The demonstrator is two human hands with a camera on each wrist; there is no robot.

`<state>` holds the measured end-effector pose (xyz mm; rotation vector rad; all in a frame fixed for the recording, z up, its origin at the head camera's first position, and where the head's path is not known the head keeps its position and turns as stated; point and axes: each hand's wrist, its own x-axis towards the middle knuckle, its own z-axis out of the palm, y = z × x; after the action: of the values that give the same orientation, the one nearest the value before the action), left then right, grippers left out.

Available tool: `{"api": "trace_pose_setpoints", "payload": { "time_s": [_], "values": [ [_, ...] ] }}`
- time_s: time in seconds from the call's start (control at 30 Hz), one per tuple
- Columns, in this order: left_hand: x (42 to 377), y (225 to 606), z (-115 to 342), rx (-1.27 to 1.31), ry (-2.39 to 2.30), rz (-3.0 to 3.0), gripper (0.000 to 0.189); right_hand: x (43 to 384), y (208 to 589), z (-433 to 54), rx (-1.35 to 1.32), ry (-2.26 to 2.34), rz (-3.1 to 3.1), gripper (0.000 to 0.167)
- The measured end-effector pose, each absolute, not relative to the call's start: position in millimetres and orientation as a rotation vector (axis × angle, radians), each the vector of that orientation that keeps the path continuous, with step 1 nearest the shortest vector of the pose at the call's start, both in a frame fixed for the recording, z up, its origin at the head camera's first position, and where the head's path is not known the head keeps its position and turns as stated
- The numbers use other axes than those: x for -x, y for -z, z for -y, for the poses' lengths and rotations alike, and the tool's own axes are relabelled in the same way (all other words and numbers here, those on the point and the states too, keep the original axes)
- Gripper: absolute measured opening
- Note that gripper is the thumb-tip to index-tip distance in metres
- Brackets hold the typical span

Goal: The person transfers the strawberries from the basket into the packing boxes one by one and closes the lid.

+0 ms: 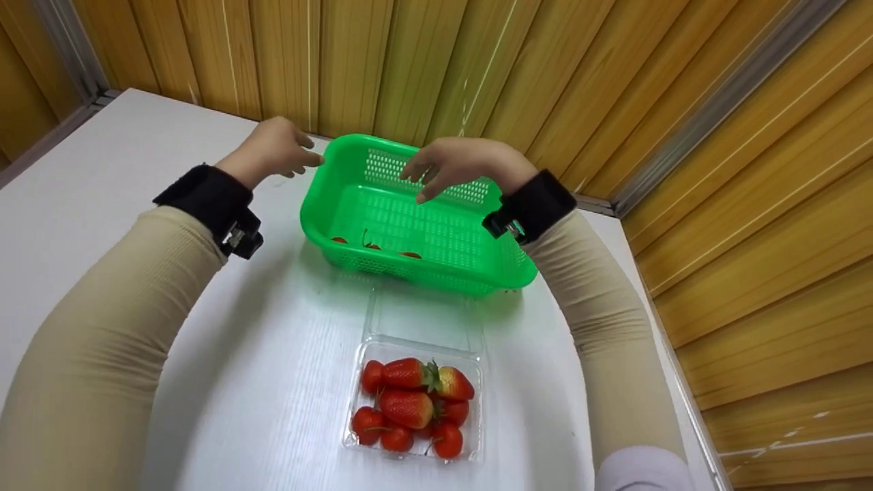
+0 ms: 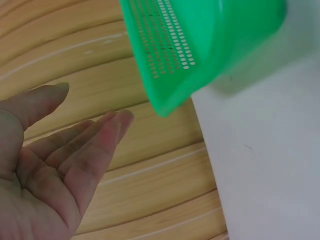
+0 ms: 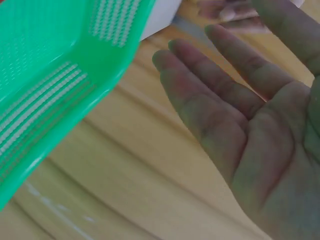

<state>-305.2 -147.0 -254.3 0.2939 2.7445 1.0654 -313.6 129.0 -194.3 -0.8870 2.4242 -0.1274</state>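
A green perforated plastic basket [image 1: 416,221] stands at the back of the white table. Low along its near wall lie a stemmed cherry [image 1: 373,246] and two more red fruits, partly hidden by the rim. My left hand [image 1: 281,149] is just outside the basket's left end, its fingers loosely extended and holding nothing. Over the basket's far side hovers my right hand [image 1: 460,164], fingers spread and relaxed. The right wrist view shows its bare palm [image 3: 270,150]. Nearer me, a clear plastic box [image 1: 472,436] contains strawberries [image 1: 406,409] and stemmed cherries [image 1: 447,440].
The box's transparent lid [image 1: 423,317] lies folded back toward the basket. Wood-patterned panels [image 1: 382,61] rise behind the table, with more along the right side. White tabletop [image 1: 245,368] extends left of the box. Each wrist wears a black strap [image 1: 208,194] with a small camera.
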Motion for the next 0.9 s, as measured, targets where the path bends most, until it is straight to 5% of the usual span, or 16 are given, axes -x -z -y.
{"api": "trace_pose_setpoints", "payload": {
  "time_s": [0.4,0.9],
  "values": [
    [328.6,294.1,137.4,-0.085,-1.009,-2.734,0.040,378.7,241.6,-117.9,0.607,0.187,-2.229,0.051],
    [334.0,305.8,124.0,-0.036,-1.019,-2.724,0.035,390.5,293.9,-98.2,0.571,0.179,-2.105,0.052]
  ]
}}
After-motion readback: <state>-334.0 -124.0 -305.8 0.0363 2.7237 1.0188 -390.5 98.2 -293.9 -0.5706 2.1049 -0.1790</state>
